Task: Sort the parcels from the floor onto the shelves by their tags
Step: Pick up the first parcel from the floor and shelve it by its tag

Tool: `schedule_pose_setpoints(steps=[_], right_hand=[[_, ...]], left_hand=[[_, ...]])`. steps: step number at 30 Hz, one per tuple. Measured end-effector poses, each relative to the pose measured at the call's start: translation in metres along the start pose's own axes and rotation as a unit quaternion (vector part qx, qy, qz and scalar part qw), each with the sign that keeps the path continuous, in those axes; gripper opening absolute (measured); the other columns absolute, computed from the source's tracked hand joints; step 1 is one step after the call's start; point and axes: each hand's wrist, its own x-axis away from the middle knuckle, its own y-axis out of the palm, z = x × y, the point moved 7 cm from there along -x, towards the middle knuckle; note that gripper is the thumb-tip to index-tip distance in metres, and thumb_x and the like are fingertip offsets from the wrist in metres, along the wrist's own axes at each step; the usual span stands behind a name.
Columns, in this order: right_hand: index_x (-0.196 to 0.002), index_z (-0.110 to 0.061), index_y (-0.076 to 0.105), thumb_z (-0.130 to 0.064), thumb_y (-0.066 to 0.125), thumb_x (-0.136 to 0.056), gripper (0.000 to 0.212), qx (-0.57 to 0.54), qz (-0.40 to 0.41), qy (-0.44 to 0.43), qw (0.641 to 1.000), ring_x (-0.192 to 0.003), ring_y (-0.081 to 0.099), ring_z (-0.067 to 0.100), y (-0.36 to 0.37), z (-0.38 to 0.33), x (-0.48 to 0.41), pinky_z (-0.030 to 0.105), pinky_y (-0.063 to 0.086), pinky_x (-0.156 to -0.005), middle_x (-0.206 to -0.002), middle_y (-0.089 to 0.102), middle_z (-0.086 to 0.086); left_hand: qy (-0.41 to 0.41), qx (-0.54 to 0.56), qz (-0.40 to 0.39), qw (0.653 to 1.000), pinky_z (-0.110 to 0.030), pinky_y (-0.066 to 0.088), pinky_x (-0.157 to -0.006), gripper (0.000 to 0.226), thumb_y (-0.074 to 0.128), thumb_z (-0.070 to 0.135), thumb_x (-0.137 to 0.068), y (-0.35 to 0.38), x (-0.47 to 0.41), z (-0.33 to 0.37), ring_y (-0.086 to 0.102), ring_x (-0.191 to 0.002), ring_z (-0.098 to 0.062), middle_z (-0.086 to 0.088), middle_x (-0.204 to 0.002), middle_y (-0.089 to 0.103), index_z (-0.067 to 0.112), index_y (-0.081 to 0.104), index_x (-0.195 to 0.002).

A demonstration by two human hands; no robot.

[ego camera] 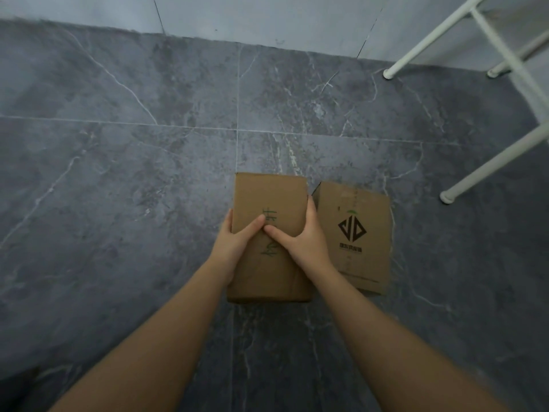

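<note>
A plain brown cardboard parcel with green handwriting on its top sits in the middle of the view over the dark floor. My left hand grips its left side, thumb on top. My right hand grips its right side, thumb on top too. Whether the parcel rests on the floor or is lifted I cannot tell. Just to its right lies a second cardboard parcel with a black diamond logo, flat on the floor.
White metal legs of a shelf rack stand at the right, with feet on the floor. A pale wall runs along the far edge. Grey marble-look floor tiles spread to the left and front.
</note>
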Motion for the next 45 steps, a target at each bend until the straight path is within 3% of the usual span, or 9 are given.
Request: schedule_pose_setpoints(steps=[6, 12, 15, 17, 19, 27, 31, 39, 45], right_hand=[[-0.149, -0.038, 0.013, -0.027, 0.076, -0.077, 0.097, -0.09, -0.016, -0.021, 0.996, -0.126, 0.045, 0.01, -0.033, -0.059, 0.024, 0.032, 0.043, -0.102, -0.143, 0.04, -0.008], [-0.15, -0.037, 0.011, -0.021, 0.074, -0.079, 0.096, -0.12, -0.011, -0.071, 0.99, -0.117, 0.048, -0.002, -0.08, -0.209, 0.095, 0.012, 0.046, -0.093, -0.141, 0.039, -0.013], [-0.144, -0.049, 0.012, -0.027, 0.075, -0.078, 0.093, -0.121, -0.021, -0.098, 0.988, -0.121, 0.05, 0.006, -0.107, -0.31, 0.136, 0.031, 0.05, -0.098, -0.141, 0.04, -0.015], [-0.144, -0.049, 0.01, -0.031, 0.075, -0.077, 0.096, -0.114, -0.015, -0.117, 0.986, -0.125, 0.048, 0.009, -0.127, -0.377, 0.163, 0.038, 0.047, -0.102, -0.143, 0.041, -0.014], [-0.146, -0.047, 0.01, -0.031, 0.075, -0.077, 0.096, -0.118, -0.007, -0.15, 0.982, -0.123, 0.048, 0.007, -0.152, -0.452, 0.19, 0.034, 0.045, -0.102, -0.138, 0.042, -0.016], [-0.147, -0.043, 0.012, -0.032, 0.075, -0.078, 0.095, -0.129, 0.042, -0.288, 0.948, -0.111, 0.049, -0.001, -0.265, -0.727, 0.307, 0.006, 0.041, -0.084, -0.13, 0.044, -0.021], [-0.149, -0.039, 0.012, -0.033, 0.075, -0.077, 0.095, -0.124, 0.074, -0.371, 0.917, -0.12, 0.049, 0.007, -0.325, -0.825, 0.376, 0.027, 0.043, -0.1, -0.142, 0.043, -0.013], [-0.148, -0.04, 0.016, -0.034, 0.076, -0.075, 0.095, -0.148, 0.101, -0.51, 0.841, -0.116, 0.051, 0.005, -0.427, -0.92, 0.516, 0.035, 0.045, -0.103, -0.132, 0.044, -0.02], [-0.148, -0.04, 0.019, -0.03, 0.077, -0.075, 0.094, -0.167, 0.097, -0.569, 0.8, -0.119, 0.052, 0.002, -0.492, -0.916, 0.592, 0.027, 0.047, -0.1, -0.14, 0.045, -0.017]], left_hand=[[0.024, 0.077, -0.05, 0.995, -0.032, 0.06, -0.068, 0.061, 0.066, 0.022, -0.082, 0.018, 0.049, 0.044, 0.067, -0.096, -0.019, -0.006, -0.118, 0.065, 0.027, 0.041, -0.137], [0.095, 0.07, -0.036, 0.992, -0.032, 0.059, -0.071, 0.07, 0.069, 0.021, -0.079, 0.017, 0.167, 0.171, 0.066, -0.099, -0.018, -0.004, -0.122, 0.063, 0.031, 0.037, -0.141], [0.131, 0.056, -0.015, 0.99, -0.038, 0.057, -0.078, 0.072, 0.071, 0.023, -0.077, 0.014, 0.244, 0.253, 0.064, -0.103, -0.021, -0.003, -0.122, 0.062, 0.032, 0.037, -0.14], [0.158, 0.057, -0.009, 0.986, -0.033, 0.057, -0.072, 0.072, 0.072, 0.022, -0.077, 0.014, 0.293, 0.308, 0.065, -0.101, -0.019, -0.002, -0.12, 0.063, 0.031, 0.039, -0.14], [0.197, 0.052, -0.015, 0.979, -0.026, 0.057, -0.065, 0.07, 0.072, 0.021, -0.077, 0.017, 0.346, 0.374, 0.066, -0.097, -0.016, 0.001, -0.115, 0.064, 0.033, 0.04, -0.138], [0.367, 0.013, -0.048, 0.929, -0.029, 0.057, -0.077, 0.066, 0.073, 0.025, -0.076, 0.047, 0.574, 0.617, 0.066, -0.1, -0.014, 0.003, -0.117, 0.065, 0.036, 0.043, -0.134], [0.447, 0.006, -0.066, 0.892, -0.024, 0.056, -0.071, 0.065, 0.071, 0.024, -0.078, 0.07, 0.68, 0.692, 0.066, -0.098, -0.014, 0.005, -0.116, 0.065, 0.037, 0.042, -0.134], [0.572, 0.025, -0.048, 0.819, -0.014, 0.053, -0.057, 0.065, 0.07, 0.025, -0.078, 0.117, 0.866, 0.744, 0.065, -0.091, -0.008, 0.012, -0.105, 0.063, 0.034, 0.041, -0.135], [0.623, 0.024, -0.035, 0.781, -0.031, 0.053, -0.083, 0.072, 0.075, 0.029, -0.073, 0.156, 0.95, 0.723, 0.063, -0.105, -0.016, 0.003, -0.122, 0.062, 0.032, 0.041, -0.137]])
